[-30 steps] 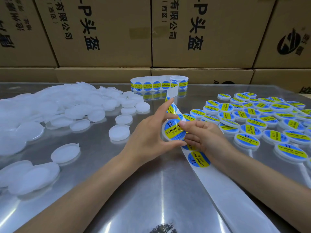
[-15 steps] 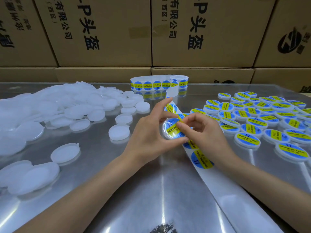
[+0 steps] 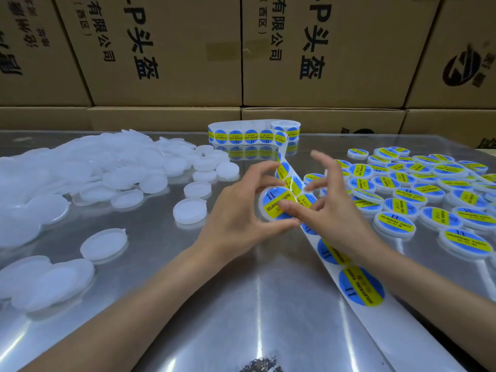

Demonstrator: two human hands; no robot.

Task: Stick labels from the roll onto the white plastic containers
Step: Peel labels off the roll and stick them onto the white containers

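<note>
Risk: label [image 3: 277,204] could crease or sit off-centre if the thumb rubs unevenly, and the loose strip [image 3: 349,277] just beside could snag. Left hand [image 3: 236,213] grips the container [image 3: 264,210] by its rim, above the table [image 3: 188,304] centre. Right hand [image 3: 330,210] is spread wide, thumb pressing the label, holding nothing

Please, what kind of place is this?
Probably a small packing workshop or storeroom: stacked cardboard cartons behind a metal table, unlabelled white containers heaped left, labelled containers spread right, a label roll.
</note>
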